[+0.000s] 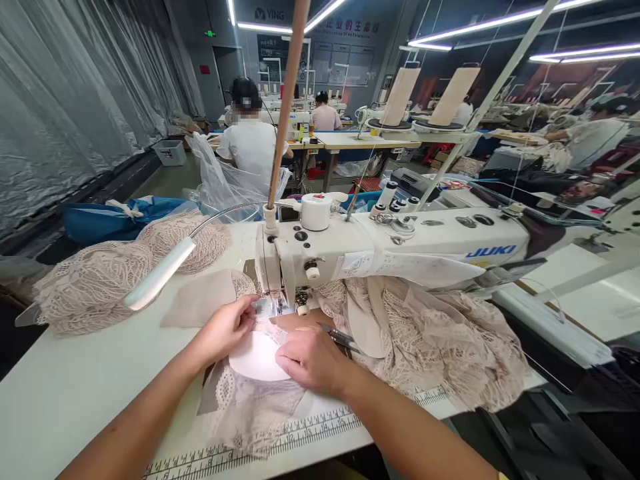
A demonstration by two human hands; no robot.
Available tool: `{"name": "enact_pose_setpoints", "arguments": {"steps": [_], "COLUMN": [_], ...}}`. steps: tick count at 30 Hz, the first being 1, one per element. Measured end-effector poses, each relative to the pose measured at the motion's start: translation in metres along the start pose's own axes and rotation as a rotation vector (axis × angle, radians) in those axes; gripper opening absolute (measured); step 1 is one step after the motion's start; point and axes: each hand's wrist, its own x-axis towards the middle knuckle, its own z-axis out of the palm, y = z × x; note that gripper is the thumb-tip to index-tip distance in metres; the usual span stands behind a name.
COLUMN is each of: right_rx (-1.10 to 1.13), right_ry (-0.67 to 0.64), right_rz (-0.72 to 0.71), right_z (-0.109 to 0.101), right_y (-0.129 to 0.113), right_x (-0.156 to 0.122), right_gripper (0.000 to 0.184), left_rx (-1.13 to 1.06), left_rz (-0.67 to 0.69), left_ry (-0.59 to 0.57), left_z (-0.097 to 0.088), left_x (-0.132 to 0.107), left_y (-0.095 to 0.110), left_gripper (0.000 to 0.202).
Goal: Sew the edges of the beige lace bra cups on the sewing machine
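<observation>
Beige lace fabric [255, 410] with a smooth pale cup-shaped piece [259, 358] lies in front of the needle of a white sewing machine [400, 233]. My left hand [231, 331] is closed at the left of the presser foot [278, 307], fingertips together on the fabric edge. My right hand [314, 359] has its fingers curled onto the right edge of the cup-shaped piece. Dark-bladed snips [339, 337] lie just behind my right hand, partly covered by it. What sits directly under the needle is too small to make out.
Bundled lace pieces [95, 283] lie at the left. A heap of beige lace [425, 333] covers the table on the right. A lamp on a bent neck [160, 273] reaches over the left side. A ruler strip [280, 437] runs along the front edge. Co-workers [250, 147] sit beyond.
</observation>
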Motion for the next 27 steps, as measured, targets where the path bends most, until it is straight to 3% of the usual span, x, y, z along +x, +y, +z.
{"name": "enact_pose_setpoints", "arguments": {"steps": [3,8,12,14,17,22,27], "right_rx": [-0.004,-0.059,-0.178,-0.208,-0.231,-0.211,-0.226], "right_ry": [-0.009,0.068,0.007,-0.038,-0.067,-0.045,-0.072], "right_rz": [0.013,0.123,0.215,0.227,0.239,0.276,0.320], "right_z": [-0.001,-0.002,0.001,0.004,0.006,0.004,0.002], "right_y": [-0.002,0.000,0.004,0.006,0.005,0.001,-0.001], "right_x": [0.001,0.002,0.003,0.003,0.002,0.003,0.007], "right_gripper": [0.029,0.021,0.014,0.013,0.012,0.020,0.026], "left_rx": [0.054,0.115,0.194,0.265,0.414,0.624,0.601], "left_rz": [-0.007,0.037,0.044,0.113,0.305,0.470,0.457], "left_ry": [0.044,0.009,0.086,0.124,0.080,0.167,0.125], "left_z": [-0.004,-0.002,-0.004,-0.002,0.010,0.035,0.032], "left_x": [0.002,0.006,0.001,-0.007,-0.018,-0.022,-0.019], "left_y": [0.001,0.011,0.021,0.027,0.032,0.018,0.008], "left_gripper": [0.032,0.019,0.021,0.026,0.030,0.031,0.037]}}
